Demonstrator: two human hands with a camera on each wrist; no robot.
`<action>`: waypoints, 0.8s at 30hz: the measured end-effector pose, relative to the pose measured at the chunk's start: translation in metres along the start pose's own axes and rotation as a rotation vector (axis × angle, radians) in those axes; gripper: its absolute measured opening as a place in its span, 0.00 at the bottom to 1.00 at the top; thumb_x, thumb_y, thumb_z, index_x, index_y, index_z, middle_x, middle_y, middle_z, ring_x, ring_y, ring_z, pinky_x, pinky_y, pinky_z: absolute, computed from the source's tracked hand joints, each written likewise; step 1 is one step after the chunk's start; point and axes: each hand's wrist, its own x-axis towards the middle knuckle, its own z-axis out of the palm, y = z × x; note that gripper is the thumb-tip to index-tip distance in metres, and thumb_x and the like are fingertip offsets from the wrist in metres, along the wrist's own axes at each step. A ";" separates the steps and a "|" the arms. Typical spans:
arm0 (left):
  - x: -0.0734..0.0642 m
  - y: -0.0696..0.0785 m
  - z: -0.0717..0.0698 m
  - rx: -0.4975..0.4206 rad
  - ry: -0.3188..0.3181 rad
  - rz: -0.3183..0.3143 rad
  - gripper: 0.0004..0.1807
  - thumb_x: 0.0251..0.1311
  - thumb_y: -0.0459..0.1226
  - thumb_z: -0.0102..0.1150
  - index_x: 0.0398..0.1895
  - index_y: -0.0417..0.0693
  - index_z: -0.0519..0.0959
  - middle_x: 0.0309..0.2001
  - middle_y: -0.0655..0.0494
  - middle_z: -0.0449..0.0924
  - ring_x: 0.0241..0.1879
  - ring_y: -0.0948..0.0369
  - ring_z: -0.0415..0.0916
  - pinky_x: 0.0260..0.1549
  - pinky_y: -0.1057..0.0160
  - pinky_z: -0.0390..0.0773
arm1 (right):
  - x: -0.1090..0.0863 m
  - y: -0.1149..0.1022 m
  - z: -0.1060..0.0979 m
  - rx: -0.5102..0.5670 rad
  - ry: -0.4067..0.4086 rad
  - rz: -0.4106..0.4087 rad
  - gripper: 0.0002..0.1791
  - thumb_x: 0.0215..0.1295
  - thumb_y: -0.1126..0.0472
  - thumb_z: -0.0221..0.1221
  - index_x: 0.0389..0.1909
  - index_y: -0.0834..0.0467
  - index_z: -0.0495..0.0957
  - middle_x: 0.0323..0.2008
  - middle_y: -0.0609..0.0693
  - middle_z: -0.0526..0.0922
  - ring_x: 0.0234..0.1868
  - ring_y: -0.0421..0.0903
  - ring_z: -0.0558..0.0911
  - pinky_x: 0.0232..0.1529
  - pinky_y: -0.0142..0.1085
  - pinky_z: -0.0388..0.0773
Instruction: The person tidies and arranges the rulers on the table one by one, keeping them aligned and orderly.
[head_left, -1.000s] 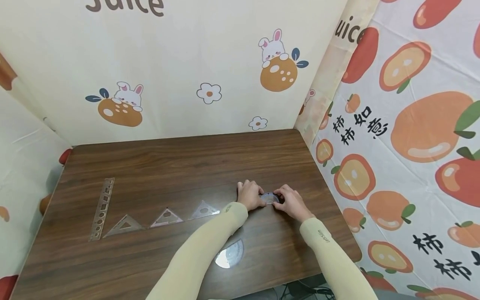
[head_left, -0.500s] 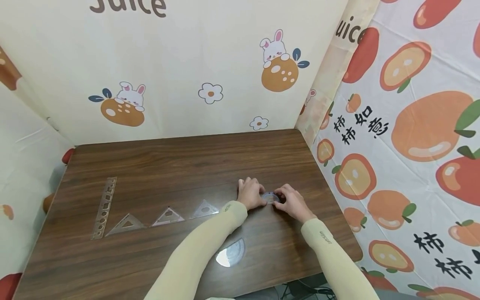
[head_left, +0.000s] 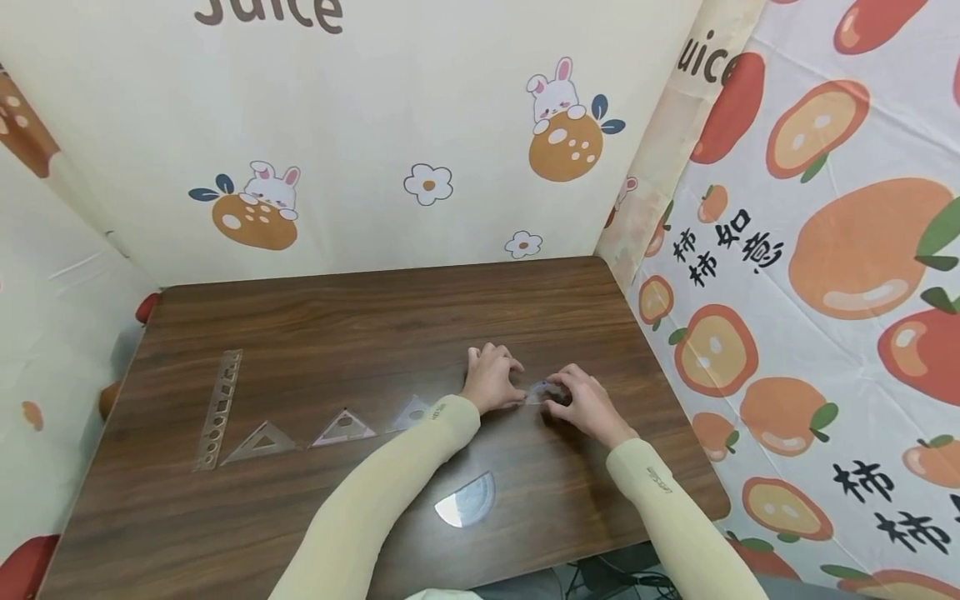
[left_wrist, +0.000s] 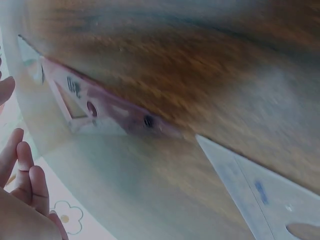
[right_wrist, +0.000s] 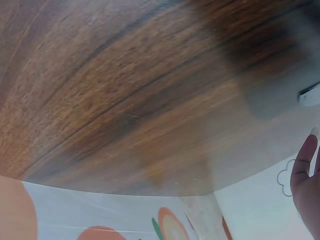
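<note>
A small clear protractor (head_left: 537, 392) lies on the wooden table between both hands. My right hand (head_left: 588, 406) pinches its right end between thumb and forefinger. At its left end is my left hand (head_left: 491, 379), thumb tip close to the edge and forefinger lifted away, with a gap between them. Behind the left forearm lies a clear set square (head_left: 402, 419), partly covered by the sleeve. A pinkish set square (left_wrist: 112, 110) shows in the left wrist view. Nearer the front edge, a larger clear protractor (head_left: 468, 502) reflects the light.
Farther left lie another set square (head_left: 281, 442) and a long clear ruler (head_left: 218, 411) with cut-out shapes, set nearly upright in the head view. Printed cloths (head_left: 360, 125) rise at the table's back and sides. Dark cables (head_left: 637, 579) hang below the front edge.
My left hand has eased left off the small protractor, its thumb and forefinger spreading. My right hand keeps its place at the other end. The head view has shifted slightly.
</note>
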 end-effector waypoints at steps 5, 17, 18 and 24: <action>-0.008 -0.005 -0.011 -0.015 0.002 0.023 0.25 0.49 0.52 0.80 0.50 0.56 0.89 0.48 0.60 0.82 0.52 0.58 0.71 0.55 0.50 0.59 | -0.001 -0.008 -0.001 0.008 0.010 -0.063 0.22 0.59 0.55 0.74 0.52 0.59 0.85 0.46 0.51 0.82 0.43 0.51 0.81 0.47 0.47 0.77; -0.044 -0.026 -0.029 -0.007 0.046 0.115 0.29 0.46 0.53 0.81 0.52 0.55 0.87 0.45 0.59 0.82 0.47 0.58 0.71 0.52 0.51 0.61 | -0.003 -0.034 0.005 -0.004 -0.024 -0.201 0.24 0.57 0.52 0.76 0.53 0.57 0.84 0.46 0.49 0.81 0.47 0.48 0.82 0.50 0.49 0.77; -0.048 -0.029 -0.029 -0.005 0.047 0.118 0.29 0.46 0.53 0.81 0.52 0.55 0.87 0.45 0.60 0.82 0.46 0.59 0.71 0.51 0.52 0.61 | -0.003 -0.037 0.006 -0.006 -0.031 -0.216 0.25 0.57 0.51 0.75 0.53 0.57 0.84 0.46 0.49 0.81 0.47 0.48 0.82 0.50 0.49 0.77; -0.069 -0.043 -0.032 -0.005 0.042 0.146 0.30 0.45 0.51 0.82 0.53 0.54 0.87 0.45 0.59 0.82 0.45 0.59 0.70 0.51 0.52 0.60 | -0.007 -0.052 0.013 -0.016 -0.062 -0.308 0.25 0.56 0.49 0.76 0.53 0.53 0.85 0.47 0.47 0.81 0.45 0.45 0.81 0.49 0.46 0.77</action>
